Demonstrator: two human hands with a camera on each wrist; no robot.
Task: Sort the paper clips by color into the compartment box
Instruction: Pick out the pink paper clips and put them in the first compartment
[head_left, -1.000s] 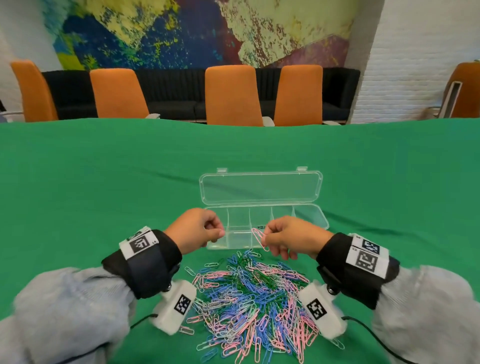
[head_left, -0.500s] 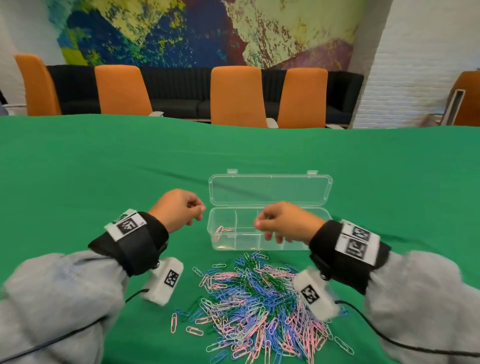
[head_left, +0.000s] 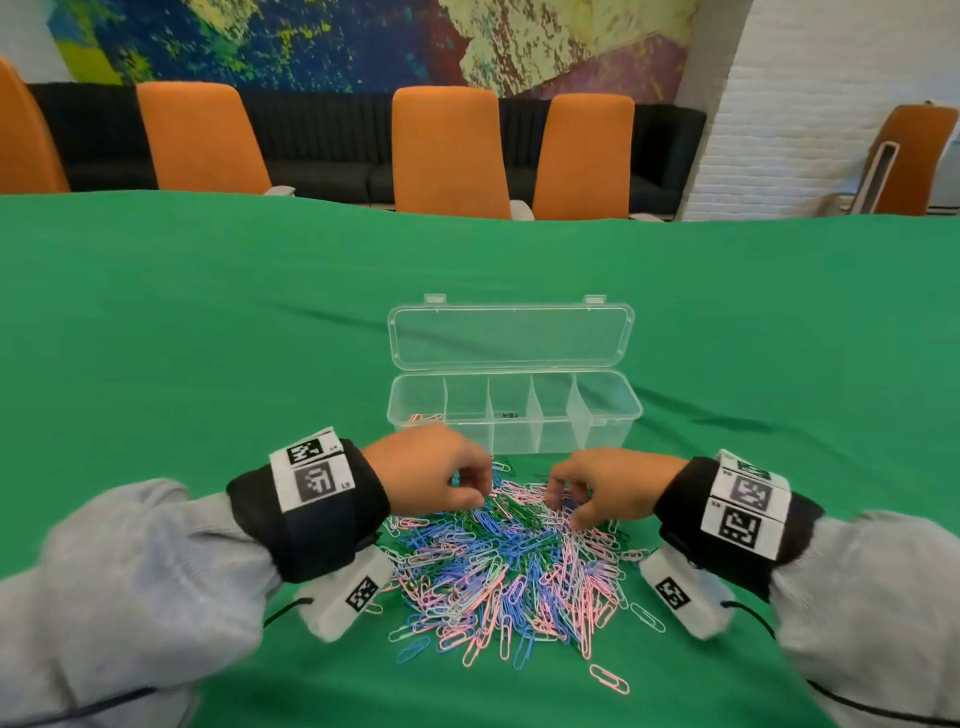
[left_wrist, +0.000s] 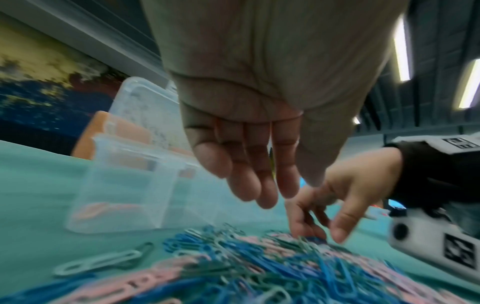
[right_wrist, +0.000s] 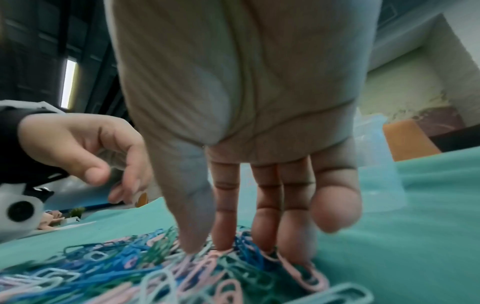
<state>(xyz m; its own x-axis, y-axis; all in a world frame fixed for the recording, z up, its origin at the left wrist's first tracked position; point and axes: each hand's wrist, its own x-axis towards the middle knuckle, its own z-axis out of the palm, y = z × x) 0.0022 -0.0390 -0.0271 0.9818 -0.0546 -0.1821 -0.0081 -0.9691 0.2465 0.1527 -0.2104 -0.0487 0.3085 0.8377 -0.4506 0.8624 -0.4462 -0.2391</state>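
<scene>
A heap of pink, blue, green and white paper clips (head_left: 509, 566) lies on the green cloth in front of me. Behind it stands the clear compartment box (head_left: 597, 415) with its lid (head_left: 511, 338) folded back. A few pink clips (head_left: 423, 417) lie in its leftmost compartment; the other compartments look empty. My left hand (head_left: 475, 486) hovers over the heap's far left edge, fingers (left_wrist: 259, 185) loosely bent and holding nothing. My right hand (head_left: 563, 506) reaches down onto the heap's far right part. Its straight fingertips (right_wrist: 223, 244) touch pink and blue clips.
Single clips lie apart from the heap, such as a pink one (head_left: 609, 679) near the front and a white one (head_left: 647, 617) at the right. Green cloth (head_left: 208, 338) spreads all around. Orange chairs (head_left: 447, 150) stand past the table's far edge.
The right hand has let go of the pink clip it pinched at the box. Both hands have come back from the box down to the heap.
</scene>
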